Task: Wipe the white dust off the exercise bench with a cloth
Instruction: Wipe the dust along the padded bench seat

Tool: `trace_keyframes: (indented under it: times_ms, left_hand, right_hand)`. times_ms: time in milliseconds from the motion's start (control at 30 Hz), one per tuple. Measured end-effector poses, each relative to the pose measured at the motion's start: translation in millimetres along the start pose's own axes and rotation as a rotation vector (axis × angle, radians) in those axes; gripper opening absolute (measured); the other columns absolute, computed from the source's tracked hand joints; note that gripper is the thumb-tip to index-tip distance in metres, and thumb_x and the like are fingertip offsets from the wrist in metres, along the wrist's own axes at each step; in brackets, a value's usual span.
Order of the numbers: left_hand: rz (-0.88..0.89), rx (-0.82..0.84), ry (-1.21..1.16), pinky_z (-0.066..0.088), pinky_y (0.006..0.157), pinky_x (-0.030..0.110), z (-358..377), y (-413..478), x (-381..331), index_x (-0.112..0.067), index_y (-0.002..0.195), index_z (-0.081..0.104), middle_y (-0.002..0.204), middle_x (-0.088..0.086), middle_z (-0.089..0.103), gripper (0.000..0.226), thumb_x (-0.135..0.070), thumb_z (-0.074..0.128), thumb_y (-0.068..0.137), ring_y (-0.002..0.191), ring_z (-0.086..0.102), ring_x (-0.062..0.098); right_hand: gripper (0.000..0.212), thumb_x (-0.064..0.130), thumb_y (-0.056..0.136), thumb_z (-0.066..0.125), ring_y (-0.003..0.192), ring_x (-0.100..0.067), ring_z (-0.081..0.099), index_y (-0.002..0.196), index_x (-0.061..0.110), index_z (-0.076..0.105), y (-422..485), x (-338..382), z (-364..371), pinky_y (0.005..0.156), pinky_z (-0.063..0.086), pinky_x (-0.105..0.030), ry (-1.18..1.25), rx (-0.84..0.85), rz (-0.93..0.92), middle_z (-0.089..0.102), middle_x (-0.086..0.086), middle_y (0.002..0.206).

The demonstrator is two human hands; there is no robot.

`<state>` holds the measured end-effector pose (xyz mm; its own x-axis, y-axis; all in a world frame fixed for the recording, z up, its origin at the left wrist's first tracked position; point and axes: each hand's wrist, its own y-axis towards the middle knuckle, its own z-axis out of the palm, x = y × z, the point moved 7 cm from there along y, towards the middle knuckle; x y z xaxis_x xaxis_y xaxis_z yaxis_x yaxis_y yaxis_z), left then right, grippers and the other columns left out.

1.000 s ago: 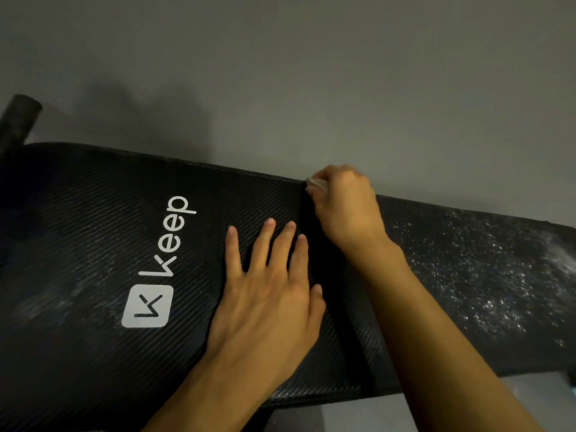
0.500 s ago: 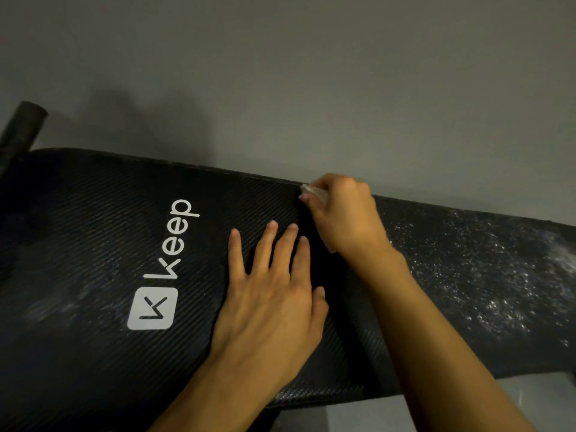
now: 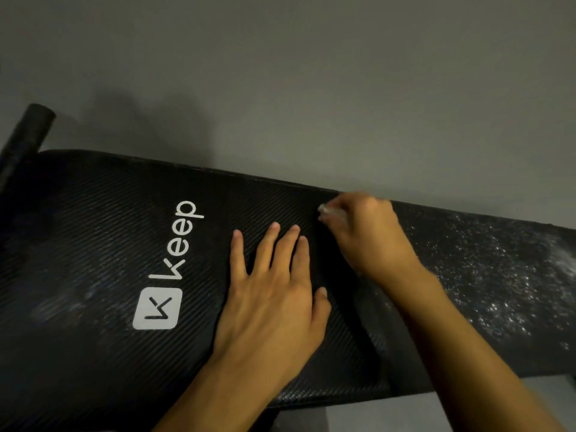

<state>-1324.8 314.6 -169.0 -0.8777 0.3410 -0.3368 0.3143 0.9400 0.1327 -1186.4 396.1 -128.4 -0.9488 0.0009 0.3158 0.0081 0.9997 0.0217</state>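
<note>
A black padded exercise bench point(image 3: 103, 232) with a white "Keep" logo lies across the view. White dust point(image 3: 498, 275) speckles its right part, and faint smears show at the left. My left hand point(image 3: 274, 294) rests flat on the pad, fingers straight, just right of the logo. My right hand point(image 3: 364, 235) is curled round a small whitish cloth point(image 3: 330, 212), of which only a bit pokes out past the fingers. That hand presses it on the seam near the bench's far edge.
A grey wall point(image 3: 311, 88) stands right behind the bench's far edge. A black foam-covered bar point(image 3: 28, 132) sticks up at the far left end. Grey floor point(image 3: 389, 416) shows below the near edge.
My right hand with the cloth has slid slightly toward me along the seam and is blurred from moving. My left hand stays flat in place.
</note>
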Motion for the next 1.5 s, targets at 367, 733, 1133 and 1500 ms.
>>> trace_keyframes:
  times_ms: [367, 733, 1133, 1500]
  left_hand:
    - [0.032, 0.019, -0.008, 0.023, 0.118, 0.072, 1.0, -1.1, 0.4, -0.018, 0.145, 0.055, 0.157, 0.013, 0.047, 0.064, -0.044, 0.033, 0.091, 0.15, 0.037, 0.033]
    - [0.064, -0.009, -0.021, 0.02, 0.118, 0.073, -1.4, -3.2, -2.1, -0.037, 0.136, 0.063, 0.153, 0.014, 0.049, 0.046, -0.04, 0.038, 0.097, 0.148, 0.038, 0.038]
    - [0.143, -0.053, -0.013, 0.028, 0.112, 0.075, 8.8, -1.3, -30.0, -0.029, 0.122, 0.074, 0.138, 0.015, 0.062, 0.043, -0.019, 0.082, 0.081, 0.134, 0.053, 0.041]
    - [0.132, 0.026, 0.049, 0.016, 0.117, 0.075, 24.6, -4.6, -62.5, -0.034, 0.145, 0.054, 0.158, 0.015, 0.043, 0.051, -0.043, 0.033, 0.099, 0.15, 0.033, 0.039]
  right_hand:
    - [0.024, 0.046, 0.097, 0.047, 0.08, -0.011, 0.063, 0.102, 0.032, 0.065, -107.1, 13.3, 7.8, 0.067, 0.055, -0.04, 0.103, 0.115, -0.173, 0.056, 0.013, 0.096]
    - [0.018, 0.043, 0.096, 0.056, 0.087, -0.004, 0.066, 0.104, 0.031, 0.067, -148.0, -17.7, -1.4, 0.071, 0.055, -0.033, 0.208, 0.079, -0.175, 0.06, 0.014, 0.098]
    - [0.015, 0.043, 0.093, 0.063, 0.089, 0.003, 0.067, 0.104, 0.035, 0.069, -188.3, -60.1, -15.8, 0.07, 0.056, -0.027, 0.216, 0.023, -0.139, 0.062, 0.018, 0.101]
    - [0.014, 0.038, 0.094, 0.068, 0.087, 0.004, 0.064, 0.102, 0.027, 0.07, -192.1, -78.4, -26.0, 0.074, 0.052, -0.017, 0.207, -0.085, -0.056, 0.059, 0.02, 0.097]
